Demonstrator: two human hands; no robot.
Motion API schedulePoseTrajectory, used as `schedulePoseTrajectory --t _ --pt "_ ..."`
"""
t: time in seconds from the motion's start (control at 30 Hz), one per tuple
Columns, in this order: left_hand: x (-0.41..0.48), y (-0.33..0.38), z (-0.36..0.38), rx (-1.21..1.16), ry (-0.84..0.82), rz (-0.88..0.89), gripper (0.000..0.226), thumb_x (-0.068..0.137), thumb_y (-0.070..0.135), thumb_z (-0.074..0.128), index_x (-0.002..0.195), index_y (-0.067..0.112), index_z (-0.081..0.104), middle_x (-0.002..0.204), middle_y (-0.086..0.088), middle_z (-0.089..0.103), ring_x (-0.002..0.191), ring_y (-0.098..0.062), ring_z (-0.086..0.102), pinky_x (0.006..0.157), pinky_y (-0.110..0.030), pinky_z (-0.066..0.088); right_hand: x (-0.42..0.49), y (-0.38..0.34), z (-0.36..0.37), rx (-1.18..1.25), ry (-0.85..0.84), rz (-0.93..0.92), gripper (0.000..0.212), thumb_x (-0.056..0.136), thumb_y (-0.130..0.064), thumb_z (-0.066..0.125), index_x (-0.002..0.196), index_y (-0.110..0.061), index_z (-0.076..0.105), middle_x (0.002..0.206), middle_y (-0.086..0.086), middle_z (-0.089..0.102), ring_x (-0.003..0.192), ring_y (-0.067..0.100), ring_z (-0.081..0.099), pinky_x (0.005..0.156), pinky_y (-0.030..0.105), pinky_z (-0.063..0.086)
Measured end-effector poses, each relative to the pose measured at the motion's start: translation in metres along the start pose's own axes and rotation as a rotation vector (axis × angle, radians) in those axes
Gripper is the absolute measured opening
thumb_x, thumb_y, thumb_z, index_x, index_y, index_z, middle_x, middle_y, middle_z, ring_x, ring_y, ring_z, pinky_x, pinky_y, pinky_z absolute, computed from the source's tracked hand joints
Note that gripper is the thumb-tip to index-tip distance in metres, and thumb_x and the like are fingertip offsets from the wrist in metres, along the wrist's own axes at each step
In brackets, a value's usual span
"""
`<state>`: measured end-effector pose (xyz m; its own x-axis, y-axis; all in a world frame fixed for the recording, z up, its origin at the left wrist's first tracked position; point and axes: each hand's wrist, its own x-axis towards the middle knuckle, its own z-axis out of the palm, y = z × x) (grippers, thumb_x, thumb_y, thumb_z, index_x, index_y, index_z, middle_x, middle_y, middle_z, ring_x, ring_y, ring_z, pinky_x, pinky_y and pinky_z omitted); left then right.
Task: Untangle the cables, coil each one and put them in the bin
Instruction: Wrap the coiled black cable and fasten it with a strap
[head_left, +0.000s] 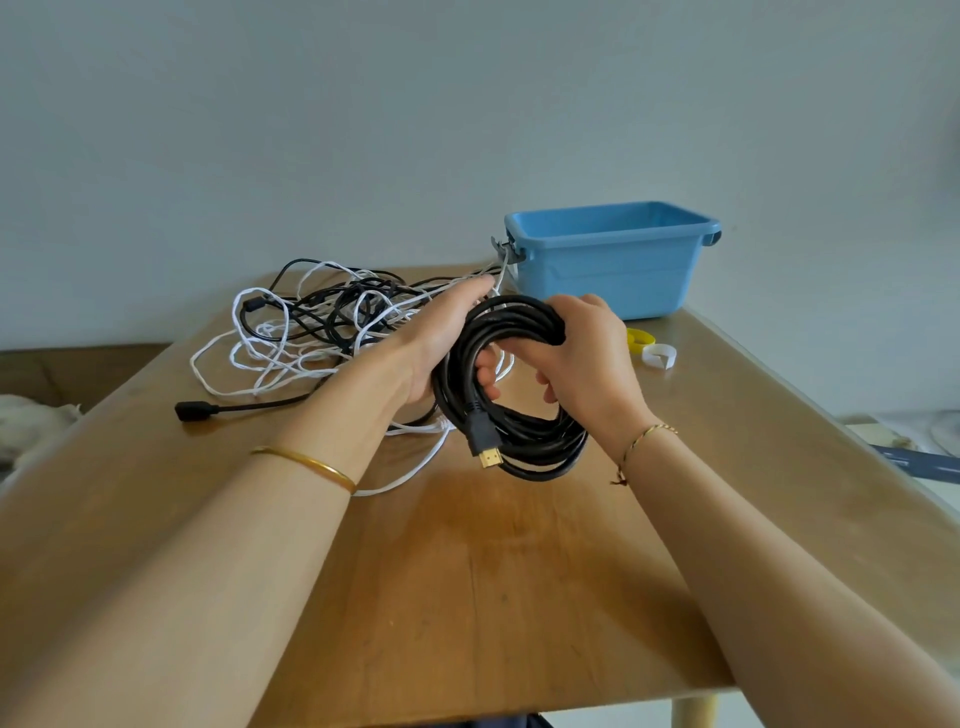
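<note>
Holding the black coil in both hands, above the table

Grip: right hand (587, 353) has its fingers curled over the top arc of the black coil (524, 447), clamping the turns together. Left hand (441, 343) lies against the coil's left side with the thumb hooked through the centre; its fingers run fairly straight behind the loops, toward the bin.

Coil: several turns, roughly round, held upright and clear of the table (493, 571). The gold-tipped plug (485, 452) hangs free at the lower front; the other end is not visible.

Handling (judgement): thick jacket, springy, moderate weight. The turns will likely fan open if the clamp slackens. Best hold is across all the turns at one point, as the right hand does now. Avoid lifting by the plug.

Surroundings: blue bin (597, 241) stands at the far right of the table, just beyond the hands. A yellow strap (640, 339) and a white strap (658, 356) lie beside it. The tangle (311, 322) of white and black cables sits far left, one black connector (192, 410) trailing out toward the near edge.

Status (judgement): one cable coiled, not binned, and the rest unsorted
</note>
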<state>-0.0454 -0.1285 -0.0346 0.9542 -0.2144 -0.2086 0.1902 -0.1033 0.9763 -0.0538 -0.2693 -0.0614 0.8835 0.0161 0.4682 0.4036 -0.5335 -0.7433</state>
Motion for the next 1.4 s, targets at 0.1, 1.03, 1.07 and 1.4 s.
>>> schedulePoseTrajectory --t 0.1,1.03,1.07,1.4 --pt "0.004 -0.002 0.002 0.051 0.025 0.154 0.047 0.090 0.050 0.056 0.092 0.003 0.060 0.068 -0.009 0.056 0.055 -0.021 0.055 0.062 -0.039 0.054 0.005 0.009 -0.003 -0.034 0.062 0.022 0.024 0.082 -0.028 0.070 0.069 -0.020 0.051 0.084 0.005 0.048 0.056 0.025 0.053 0.058 0.033 0.049" --pt "0.006 -0.007 0.006 0.093 0.042 0.326 0.034 0.080 -0.003 0.070 0.110 0.010 0.060 0.096 -0.013 0.065 0.077 -0.024 0.068 0.073 -0.041 0.059 0.006 0.007 -0.010 -0.470 0.025 -0.184 0.017 0.088 -0.022 0.054 0.097 -0.010 0.047 0.089 0.007 0.056 0.077 0.032 0.054 0.061 0.035 0.038" --pt "0.006 -0.008 0.007 0.061 0.037 0.320 0.033 0.081 -0.002 0.070 0.111 0.007 0.061 0.088 -0.012 0.066 0.071 -0.023 0.068 0.072 -0.040 0.058 0.007 0.008 -0.010 -0.479 0.021 -0.162 0.014 0.088 -0.020 0.052 0.094 -0.010 0.044 0.089 0.008 0.055 0.077 0.032 0.053 0.060 0.035 0.037" --pt "0.016 -0.008 0.034 0.191 0.303 0.323 0.044 0.090 0.054 0.054 0.069 0.016 0.057 0.062 0.000 0.059 0.042 -0.015 0.045 0.048 -0.026 0.045 0.007 0.013 -0.010 -0.573 -0.020 -0.007 0.016 0.094 -0.013 0.047 0.090 -0.010 0.032 0.086 0.009 0.047 0.077 0.034 0.055 0.057 0.033 0.032"
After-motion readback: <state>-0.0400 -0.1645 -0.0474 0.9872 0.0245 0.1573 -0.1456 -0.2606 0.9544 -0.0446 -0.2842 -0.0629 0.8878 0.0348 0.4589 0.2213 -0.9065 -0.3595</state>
